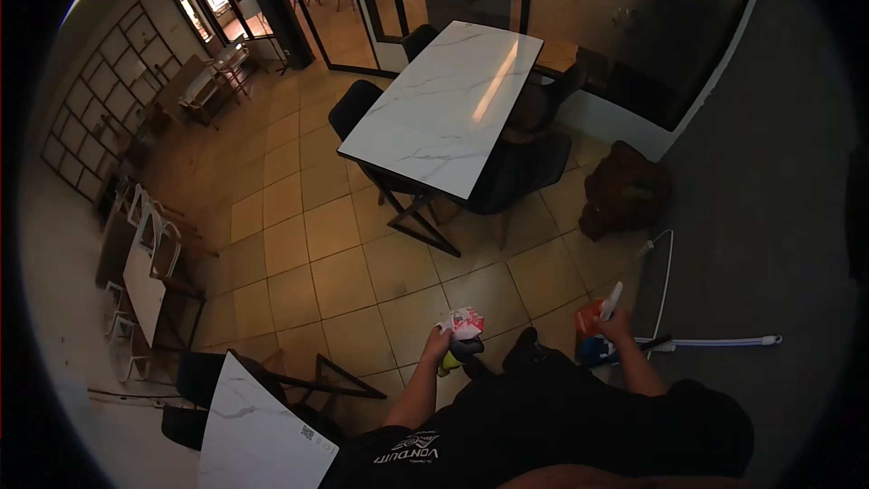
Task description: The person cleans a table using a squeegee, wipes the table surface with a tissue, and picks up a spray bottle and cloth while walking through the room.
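Note:
My left hand [438, 342] is closed on a crumpled white and red packet [466, 322], held above the tiled floor near my feet. My right hand [617, 326] grips a spray bottle with a white top [612, 299] and an orange-red body [588, 316]. Just below that hand, a blue object [593, 350] is partly hidden by the arm. A long pole [724, 342], whitish with a blue end, extends to the right from behind my right wrist.
A marble-patterned table [444, 109] with dark chairs stands ahead. Another such table [258, 426] is at lower left. A dark reddish-brown bundle [626, 190] lies by the wall, near a white cable [668, 281]. White chairs [163, 244] stand far left.

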Motion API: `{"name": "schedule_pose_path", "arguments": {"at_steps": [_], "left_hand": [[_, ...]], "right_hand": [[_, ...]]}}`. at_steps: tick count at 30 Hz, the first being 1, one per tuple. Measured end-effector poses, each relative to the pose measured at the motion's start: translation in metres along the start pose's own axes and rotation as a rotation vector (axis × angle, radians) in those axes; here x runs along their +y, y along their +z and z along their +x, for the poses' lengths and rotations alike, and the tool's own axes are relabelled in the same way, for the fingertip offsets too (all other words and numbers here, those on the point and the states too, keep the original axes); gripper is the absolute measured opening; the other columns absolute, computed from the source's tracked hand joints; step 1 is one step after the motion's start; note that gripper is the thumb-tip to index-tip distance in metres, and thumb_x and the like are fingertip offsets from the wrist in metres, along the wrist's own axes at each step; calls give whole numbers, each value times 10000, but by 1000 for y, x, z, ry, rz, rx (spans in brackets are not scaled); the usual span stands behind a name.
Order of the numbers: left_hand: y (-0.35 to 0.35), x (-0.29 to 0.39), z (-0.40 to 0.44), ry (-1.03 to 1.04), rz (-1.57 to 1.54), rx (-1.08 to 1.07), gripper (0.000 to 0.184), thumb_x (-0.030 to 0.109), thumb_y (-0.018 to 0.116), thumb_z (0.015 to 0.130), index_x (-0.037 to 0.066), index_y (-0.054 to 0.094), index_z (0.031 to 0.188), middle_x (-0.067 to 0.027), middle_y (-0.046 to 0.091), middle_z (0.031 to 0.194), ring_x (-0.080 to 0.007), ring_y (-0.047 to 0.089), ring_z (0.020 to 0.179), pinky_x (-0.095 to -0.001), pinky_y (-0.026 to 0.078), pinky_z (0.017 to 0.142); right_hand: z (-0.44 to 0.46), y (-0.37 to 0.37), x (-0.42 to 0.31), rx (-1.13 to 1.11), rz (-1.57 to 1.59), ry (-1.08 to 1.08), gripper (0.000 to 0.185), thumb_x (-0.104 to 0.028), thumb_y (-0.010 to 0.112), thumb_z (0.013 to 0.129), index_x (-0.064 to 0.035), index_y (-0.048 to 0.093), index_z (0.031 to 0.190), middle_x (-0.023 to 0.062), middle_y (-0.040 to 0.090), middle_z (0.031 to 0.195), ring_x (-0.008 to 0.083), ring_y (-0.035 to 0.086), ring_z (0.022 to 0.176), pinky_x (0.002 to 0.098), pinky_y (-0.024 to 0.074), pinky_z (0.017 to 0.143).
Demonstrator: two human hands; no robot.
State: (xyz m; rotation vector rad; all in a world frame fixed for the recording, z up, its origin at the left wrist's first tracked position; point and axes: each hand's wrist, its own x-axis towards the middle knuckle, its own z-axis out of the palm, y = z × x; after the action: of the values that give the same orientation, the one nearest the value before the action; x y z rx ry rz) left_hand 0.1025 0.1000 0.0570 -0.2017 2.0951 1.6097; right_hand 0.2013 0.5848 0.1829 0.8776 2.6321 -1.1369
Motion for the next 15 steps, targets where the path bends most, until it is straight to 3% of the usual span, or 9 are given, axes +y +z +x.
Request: {"name": "schedule_pose_path", "arguments": {"at_steps": [10,15], "left_hand": [[49,8,56,-27,112,-174,413,208,496,890,-56,628,1178,-154,669,1009,-240,580,841,-311,464,748],[68,30,72,-19,163,-147,385,181,484,887,-18,661,1165,-106,680,961,-194,566,791,-289,448,702]], "right_hand": [[-16,-31,44,29,91,-2,542,-163,818,702,-79,670,1216,132,724,998,293,693,859,382,541,777],[30,-46,81,51,167,-29,521,-150,802,709,-75,672,1207,132,721,993,287,687,838,380,536,755]]}}
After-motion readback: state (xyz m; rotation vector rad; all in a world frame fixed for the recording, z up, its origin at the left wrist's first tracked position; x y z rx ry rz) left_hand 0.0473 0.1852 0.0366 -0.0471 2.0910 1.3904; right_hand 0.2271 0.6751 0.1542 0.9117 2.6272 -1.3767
